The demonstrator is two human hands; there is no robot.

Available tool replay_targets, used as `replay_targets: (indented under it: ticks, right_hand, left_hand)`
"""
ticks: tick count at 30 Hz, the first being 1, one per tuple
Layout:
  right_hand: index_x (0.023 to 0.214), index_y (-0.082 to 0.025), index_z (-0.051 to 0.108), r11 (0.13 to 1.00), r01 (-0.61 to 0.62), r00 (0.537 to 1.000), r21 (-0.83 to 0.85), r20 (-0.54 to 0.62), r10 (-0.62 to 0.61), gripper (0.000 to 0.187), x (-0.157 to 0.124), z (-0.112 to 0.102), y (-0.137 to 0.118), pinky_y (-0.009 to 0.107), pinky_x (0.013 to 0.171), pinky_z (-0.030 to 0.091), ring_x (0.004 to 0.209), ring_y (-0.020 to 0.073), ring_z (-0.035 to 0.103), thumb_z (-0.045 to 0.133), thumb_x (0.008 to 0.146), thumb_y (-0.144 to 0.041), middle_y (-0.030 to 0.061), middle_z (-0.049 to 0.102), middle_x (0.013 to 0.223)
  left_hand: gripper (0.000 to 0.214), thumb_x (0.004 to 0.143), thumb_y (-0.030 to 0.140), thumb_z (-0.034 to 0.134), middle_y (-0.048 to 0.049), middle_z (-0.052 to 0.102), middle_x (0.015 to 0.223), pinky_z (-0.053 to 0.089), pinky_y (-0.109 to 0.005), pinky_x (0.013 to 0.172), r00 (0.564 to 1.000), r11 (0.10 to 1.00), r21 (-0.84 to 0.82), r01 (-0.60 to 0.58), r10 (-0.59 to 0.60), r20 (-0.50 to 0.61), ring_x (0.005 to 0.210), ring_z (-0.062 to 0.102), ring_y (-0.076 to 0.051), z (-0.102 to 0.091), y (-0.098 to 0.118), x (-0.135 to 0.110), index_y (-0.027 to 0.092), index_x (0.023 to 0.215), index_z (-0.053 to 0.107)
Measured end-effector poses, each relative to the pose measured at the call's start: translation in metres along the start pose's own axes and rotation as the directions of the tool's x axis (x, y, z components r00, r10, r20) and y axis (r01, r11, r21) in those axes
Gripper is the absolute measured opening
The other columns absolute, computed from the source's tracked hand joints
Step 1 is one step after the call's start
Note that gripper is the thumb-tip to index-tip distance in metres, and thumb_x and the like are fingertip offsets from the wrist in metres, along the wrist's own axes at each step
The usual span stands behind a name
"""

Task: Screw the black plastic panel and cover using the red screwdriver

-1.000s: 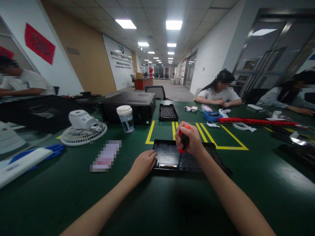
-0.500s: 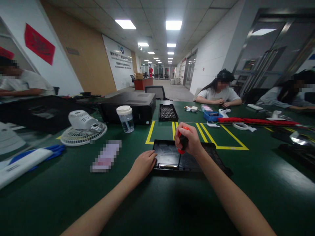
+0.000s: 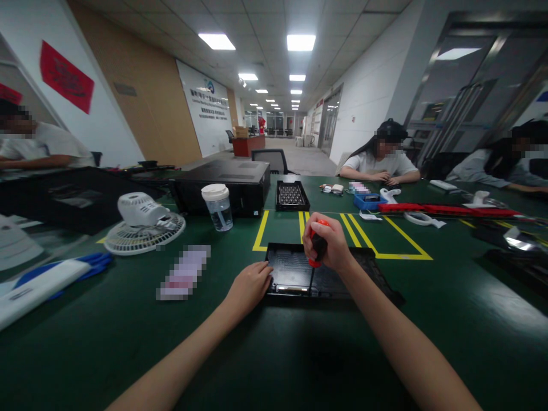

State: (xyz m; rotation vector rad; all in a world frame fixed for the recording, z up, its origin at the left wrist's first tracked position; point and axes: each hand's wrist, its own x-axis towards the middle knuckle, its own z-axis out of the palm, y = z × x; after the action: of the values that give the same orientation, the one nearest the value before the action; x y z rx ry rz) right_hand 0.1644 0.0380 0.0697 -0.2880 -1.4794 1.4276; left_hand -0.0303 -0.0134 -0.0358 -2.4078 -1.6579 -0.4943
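A screwdriver [image 3: 315, 264] with a red and black handle is gripped in my right hand [image 3: 327, 240], fingers wrapped round it. Its dark shaft points down, the tip meeting the near side of a shallow black panel [image 3: 289, 265] close to a small shiny strip [image 3: 291, 289]. The panel lies flat on the green table, its ribbed inner face up. My left hand [image 3: 252, 281] holds the panel's left edge, with the fingers close together over the rim. My right hand and forearm hide part of the panel's middle.
Left of the panel are a pixelated flat item [image 3: 184, 273], a lidded plastic cup [image 3: 217, 208] and a white fan [image 3: 143, 222]. Behind stand a black computer case [image 3: 222, 182] and a black tray [image 3: 292, 196]. Yellow tape lines [image 3: 402, 257] mark the table; other people sit around it.
Hardly anything differs: both hands keep their places, with the screwdriver tip at the same spot on the panel. The whole view has shifted very slightly.
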Motion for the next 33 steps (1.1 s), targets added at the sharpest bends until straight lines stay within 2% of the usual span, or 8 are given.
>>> replay_targets:
  ticks: [18,33]
  right_hand:
    - [0.066,-0.016,0.048,1.0,-0.006,1.0,0.023,-0.014,0.006,0.017,0.001,-0.003,0.0,0.017,0.029,0.032,0.029,0.0068,0.039,0.051,0.078,-0.026,-0.0043,0.05,0.044]
    - [0.066,-0.017,0.046,0.997,-0.017,0.995,0.075,-0.092,0.024,0.018,0.004,-0.013,0.002,0.017,0.029,0.033,0.029,0.0063,0.037,0.049,0.078,-0.029,-0.0052,0.047,0.044]
  left_hand:
    - [0.025,0.087,0.019,0.044,-0.011,0.061,0.114,0.043,-0.036,0.095,1.0,1.0,0.004,-0.016,0.016,-0.004,0.106,0.056,-0.021,0.002,-0.002,0.0,0.014,0.105,0.061]
    - [0.025,0.086,0.019,0.045,-0.0098,0.062,0.114,0.044,-0.038,0.094,1.0,1.0,-0.022,-0.008,0.008,-0.016,0.106,0.057,-0.021,0.004,-0.003,-0.001,0.017,0.105,0.061]
